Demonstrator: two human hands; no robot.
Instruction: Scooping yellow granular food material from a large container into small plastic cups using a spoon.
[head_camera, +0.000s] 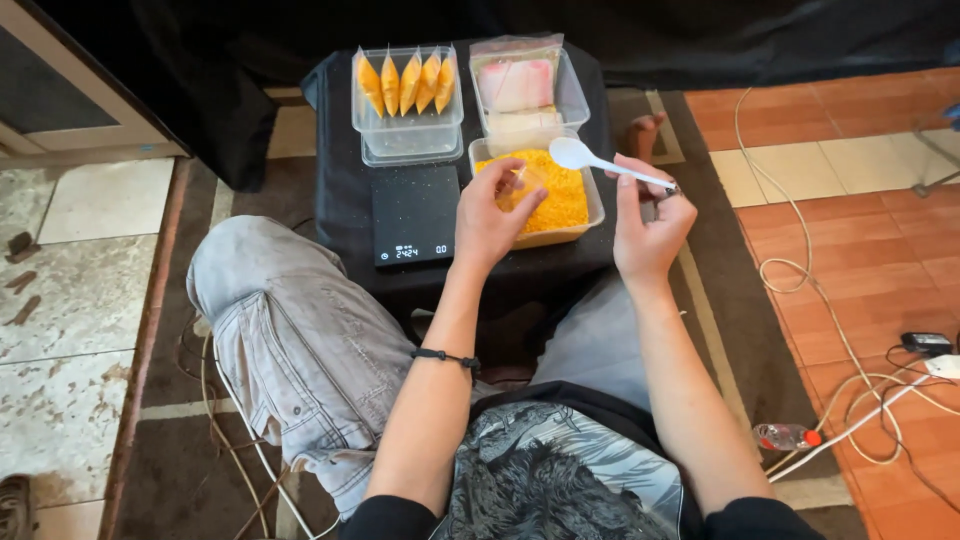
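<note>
My left hand (492, 215) holds a small clear plastic bag (524, 186) over a clear tub of orange powder (585, 170). My right hand (648, 222) grips the handle of a white plastic spoon (585, 156), its bowl hovering above the orange powder. A black digital scale (414, 213) lies just left of my left hand on the small black-covered table (340, 180).
At the back, a clear tub (405, 140) holds several filled orange packets standing upright, and another tub (575, 95) holds flat empty bags. Cables (800, 280) trail over the tiled floor at right, beside a small bottle (785, 436). My knees flank the table.
</note>
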